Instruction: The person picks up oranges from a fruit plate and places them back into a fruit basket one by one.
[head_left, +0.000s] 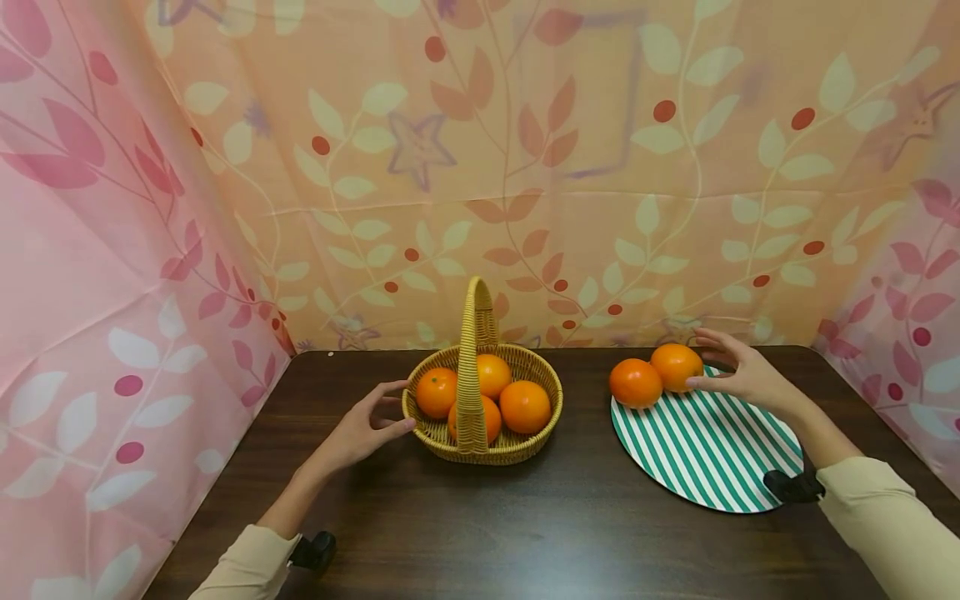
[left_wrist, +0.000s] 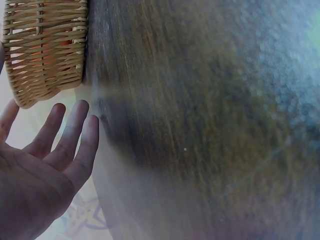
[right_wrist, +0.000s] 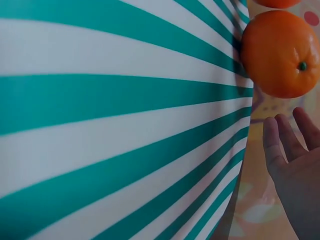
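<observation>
A yellow wicker basket (head_left: 536,450) with a tall arched handle holds several oranges (head_left: 525,407). My left hand (head_left: 367,427) is at the basket's left side, thumb and forefinger tips right at the rim, the other fingers spread loosely. In the left wrist view those fingers (left_wrist: 75,130) lie beside the woven wall. On the right, two oranges sit side by side at the far edge of a round green-and-white striped placemat (head_left: 712,450). Around the nearer-to-hand orange (head_left: 677,367) my right hand (head_left: 738,375) is spread, thumb tip close to its side; in the right wrist view the fingers stand apart from it.
The other orange (head_left: 636,383) lies just left of that one. A dark wooden table (head_left: 480,533) carries everything, its back edge meeting a leaf-patterned cloth (head_left: 495,208). Pink patterned cloth (head_left: 112,275) hangs along the left side, and similar cloth on the right.
</observation>
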